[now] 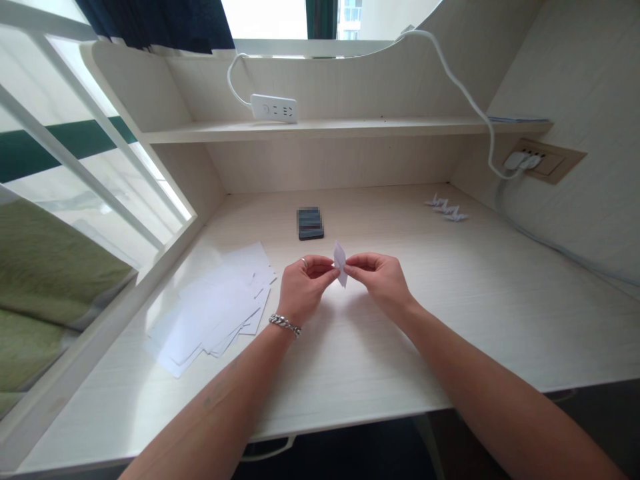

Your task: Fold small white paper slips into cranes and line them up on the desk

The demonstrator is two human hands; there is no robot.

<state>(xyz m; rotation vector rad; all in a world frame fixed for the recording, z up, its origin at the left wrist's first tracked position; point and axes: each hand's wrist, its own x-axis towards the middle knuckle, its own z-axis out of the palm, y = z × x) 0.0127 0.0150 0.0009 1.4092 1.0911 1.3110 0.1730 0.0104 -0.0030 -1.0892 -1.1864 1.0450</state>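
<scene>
At the middle of the desk (380, 393), above its pale wood-grain top, the left hand (304, 288) and right hand (384, 280) meet at a small piece of folded white paper (339, 257). Each hand pinches it between thumb and fingers, one from either side, so it stands upright with a pointed top. A chain bracelet (285, 324) circles the left wrist, and a ring (304, 263) sits on a finger of that hand.

To the left of the left hand, loose white sheets (215, 303) spread in an overlapping, uneven pile. Just beyond the hands lies a dark rectangular object (311, 227), its top blurred. Farther off to the right, small white paper cranes (454, 217) form a short slanting row, well apart from the hands.

The desktop runs back to a panel under a raised shelf (350, 129), where a white power strip (274, 108) leans. White plugs (520, 161) fill part of a wall socket (555, 162) on the right, with a white cable (463, 87) looping up from there. White rails (85, 150) and an olive cloth (45, 267) border the left side; a dark blue curtain (160, 23) hangs beside the bright window (270, 19) behind.
</scene>
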